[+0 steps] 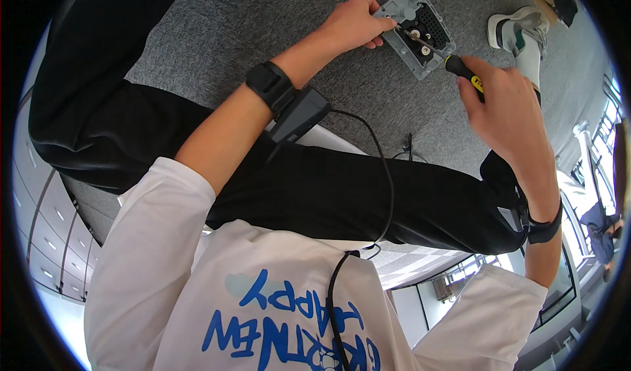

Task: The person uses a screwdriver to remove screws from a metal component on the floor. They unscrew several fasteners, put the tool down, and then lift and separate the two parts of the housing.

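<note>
One grey housing sat over carpet, up-left of the right hand, which gripped a screwdriver, shaft slanting into its open interior; the nearer left hand pinched the housing's left edge. Tip seating unclear.

One screwdriver; one grey casing; two pale round pieces inside it; two black wristbands; one sneaker; one white sock; one printed T-shirt.

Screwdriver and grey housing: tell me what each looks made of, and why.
Screwdriver handle: probably plastic or rubber; semi-matte black with yellow.
Shaft: likely metal, smooth-looking; slim, straight, grey.
Grey housing: cast metal or plastic, unclear which; even satin grey, moulded-looking rim.
</note>
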Motion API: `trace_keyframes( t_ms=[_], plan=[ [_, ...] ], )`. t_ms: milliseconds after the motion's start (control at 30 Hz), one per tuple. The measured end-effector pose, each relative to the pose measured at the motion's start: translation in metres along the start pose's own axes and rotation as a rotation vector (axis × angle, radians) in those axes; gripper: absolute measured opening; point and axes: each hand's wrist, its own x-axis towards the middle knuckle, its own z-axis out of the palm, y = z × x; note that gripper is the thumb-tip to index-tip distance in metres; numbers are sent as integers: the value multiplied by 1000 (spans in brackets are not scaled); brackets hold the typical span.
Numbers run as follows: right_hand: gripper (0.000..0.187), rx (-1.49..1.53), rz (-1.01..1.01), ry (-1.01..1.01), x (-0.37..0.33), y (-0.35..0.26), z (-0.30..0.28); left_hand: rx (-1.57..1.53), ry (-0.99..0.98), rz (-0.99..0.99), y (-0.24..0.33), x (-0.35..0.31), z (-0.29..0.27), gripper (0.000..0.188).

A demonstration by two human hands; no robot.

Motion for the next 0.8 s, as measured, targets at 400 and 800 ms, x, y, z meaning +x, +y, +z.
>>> trace_keyframes(
  t_ms=[400, 800],
  plan=[
    [43, -394, -220, 262, 8, -32, 5, -108, -60, -57, 5, -4, -2, 48],
    [22, -311, -293, 430, 14, -21, 0, 287, -114, 518, 69, -5, -38, 47]
  ],
)
